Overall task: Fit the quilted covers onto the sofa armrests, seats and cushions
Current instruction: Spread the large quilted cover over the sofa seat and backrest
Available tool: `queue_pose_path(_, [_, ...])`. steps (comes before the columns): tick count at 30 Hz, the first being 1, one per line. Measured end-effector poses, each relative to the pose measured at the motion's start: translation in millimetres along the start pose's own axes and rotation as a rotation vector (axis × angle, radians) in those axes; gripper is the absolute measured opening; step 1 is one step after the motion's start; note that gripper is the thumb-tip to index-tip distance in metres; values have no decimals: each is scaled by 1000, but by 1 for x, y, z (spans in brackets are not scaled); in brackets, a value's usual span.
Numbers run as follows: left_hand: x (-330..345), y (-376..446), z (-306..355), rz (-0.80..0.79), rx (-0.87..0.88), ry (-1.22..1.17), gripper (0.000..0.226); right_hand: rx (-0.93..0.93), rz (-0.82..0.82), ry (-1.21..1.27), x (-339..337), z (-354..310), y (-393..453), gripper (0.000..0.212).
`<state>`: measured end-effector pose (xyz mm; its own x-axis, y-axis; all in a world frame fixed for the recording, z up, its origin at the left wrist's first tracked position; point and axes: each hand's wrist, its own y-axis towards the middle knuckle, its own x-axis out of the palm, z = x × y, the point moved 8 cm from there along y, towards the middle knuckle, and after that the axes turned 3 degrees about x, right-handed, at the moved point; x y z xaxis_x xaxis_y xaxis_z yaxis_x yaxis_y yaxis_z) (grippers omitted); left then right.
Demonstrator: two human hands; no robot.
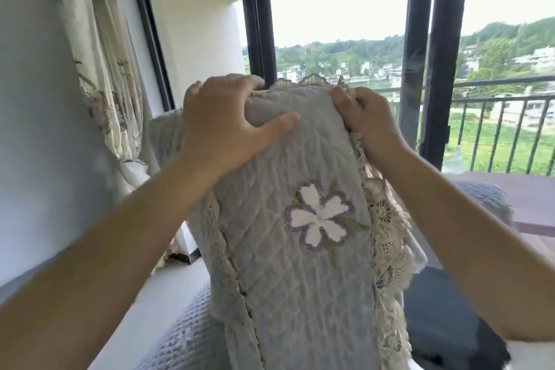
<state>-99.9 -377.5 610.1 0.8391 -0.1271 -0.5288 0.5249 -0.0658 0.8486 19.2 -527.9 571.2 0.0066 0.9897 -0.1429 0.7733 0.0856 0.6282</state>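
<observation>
The sofa (192, 336) runs along the bottom of the frame from lower left to lower right, its seat at lower left already under a grey-blue quilted seat cover (180, 339), while a dark bare patch of seat (444, 318) shows at lower right. Standing on it in the centre is a cushion wrapped in a pale quilted cover (300, 273) with lace trim and a purple-edged flower. At middle right another grey-blue quilted sofa part (483, 198) rises beside a brown surface (528, 198).
</observation>
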Motion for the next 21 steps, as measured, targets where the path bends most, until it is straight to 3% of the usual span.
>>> queue_pose_path(4, [2, 23, -9, -73, 101, 25, 88, 13, -22, 13, 15, -7, 6, 40])
queue_pose_path(6, [2, 29, -18, -48, 124, 11, 86, 129, -70, 146, 16, -6, -1, 44])
queue_pose_path(8, [4, 38, -28, -65, 111, -7, 81, 225, -176, 314, 17, 3, -22, 34])
queue_pose_path(9, [5, 42, -33, -80, 101, -13, 76, 210, -223, 280, 13, 9, -39, 28])
queue_pose_path(10, [5, 46, -39, -89, 97, -20, 73, 206, -256, 172, 11, 20, -58, 35])
queue_pose_path(12, [5, 54, -50, -87, 92, -26, 70, 295, -324, -32, 19, 53, -107, 66])
queue_pose_path(13, [5, 57, -55, -77, 83, -24, 70, 353, -351, -114, 29, 72, -132, 57])
queue_pose_path(14, [5, 60, -60, -68, 72, -34, 71, 387, -321, -169, 39, 89, -149, 39])
queue_pose_path(16, [5, 64, -66, -59, 50, -57, 79, 392, -106, -228, 49, 115, -164, 17])
queue_pose_path(19, [4, 64, -69, -11, 26, -130, 82, 343, 179, -234, 55, 122, -164, 23])
queue_pose_path(21, [2, 59, -72, 66, 21, -260, 66, 397, 281, -203, 55, 126, -164, 30])
